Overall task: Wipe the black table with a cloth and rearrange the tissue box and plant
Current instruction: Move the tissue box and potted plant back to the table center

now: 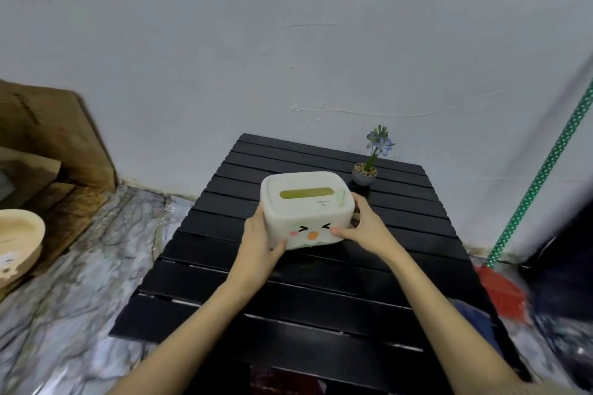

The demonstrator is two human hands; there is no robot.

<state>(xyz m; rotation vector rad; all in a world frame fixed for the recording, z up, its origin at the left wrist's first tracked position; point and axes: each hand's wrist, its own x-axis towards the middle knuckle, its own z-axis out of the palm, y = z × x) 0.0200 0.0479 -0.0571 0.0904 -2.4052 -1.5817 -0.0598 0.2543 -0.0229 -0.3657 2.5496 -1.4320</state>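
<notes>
Both hands, the left hand (260, 245) and right hand (365, 228), clasp the white tissue box (306, 208) over the black slatted counter (321, 298), near the potted plant (369, 163).

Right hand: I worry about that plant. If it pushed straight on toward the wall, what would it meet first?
Likely the small potted plant, just beyond the right hand gripping the tissue box; depth is unclear.
</notes>
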